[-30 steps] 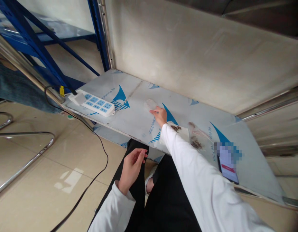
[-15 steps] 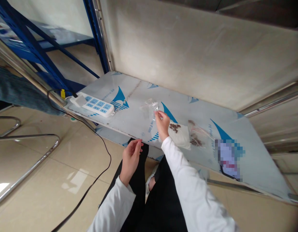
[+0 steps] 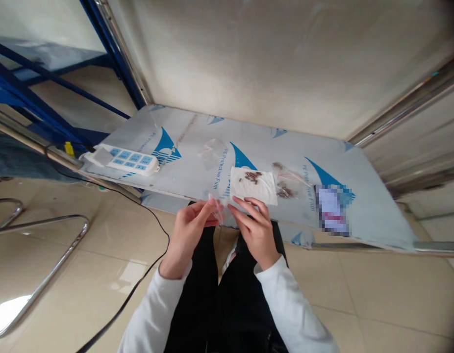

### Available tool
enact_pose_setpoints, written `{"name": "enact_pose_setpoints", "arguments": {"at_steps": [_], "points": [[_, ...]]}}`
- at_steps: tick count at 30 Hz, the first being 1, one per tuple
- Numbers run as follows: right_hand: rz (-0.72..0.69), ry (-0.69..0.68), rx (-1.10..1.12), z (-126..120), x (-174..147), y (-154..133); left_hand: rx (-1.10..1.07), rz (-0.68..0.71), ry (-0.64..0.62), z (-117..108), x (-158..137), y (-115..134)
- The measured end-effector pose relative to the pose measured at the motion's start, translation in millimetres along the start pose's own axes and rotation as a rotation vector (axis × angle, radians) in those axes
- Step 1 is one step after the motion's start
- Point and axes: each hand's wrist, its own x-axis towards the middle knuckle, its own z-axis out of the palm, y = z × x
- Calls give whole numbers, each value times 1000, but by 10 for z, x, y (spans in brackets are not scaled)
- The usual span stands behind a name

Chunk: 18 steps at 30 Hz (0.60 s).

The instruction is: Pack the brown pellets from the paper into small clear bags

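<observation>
My left hand (image 3: 190,228) pinches a small clear plastic bag (image 3: 218,214) at the front edge of the table. Just to the right of the bag, my right hand (image 3: 254,228) has its fingers apart and holds nothing that I can see. A white cloth or tissue (image 3: 262,192) lies flat beyond my right hand, with several small brown pieces (image 3: 252,177) on it. To its right rests another clear bag (image 3: 295,180) with more brown pieces in and around it. Farther back, more clear plastic bags (image 3: 211,151) lie on the table film.
A white power strip (image 3: 133,162) with a plug in it sits at the table's left end. Its black cable (image 3: 138,282) runs down across the floor. A phone (image 3: 332,210), blurred out, lies at the right front. Blue shelving (image 3: 113,59) stands behind on the left, beside a metal chair frame (image 3: 74,255).
My right hand has drawn back from the clear bags toward my left hand and its fingers have opened. A small clear bag is now in my left hand. The view has shifted.
</observation>
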Motion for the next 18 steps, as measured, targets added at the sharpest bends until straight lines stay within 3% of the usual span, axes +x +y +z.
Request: {"name": "enact_pose_setpoints", "arguments": {"at_steps": [4, 9, 14, 18], "points": [[83, -32, 62, -163, 16, -154, 38, 4, -37, 61, -88, -111], [236, -7, 216, -237, 65, -366, 354, 111, -18, 179, -201, -143], [275, -132, 57, -230, 1, -230, 724, 252, 55, 198, -292, -102], [355, -118, -26, -295, -67, -157, 1040, 460, -9, 212, -328, -34]]}}
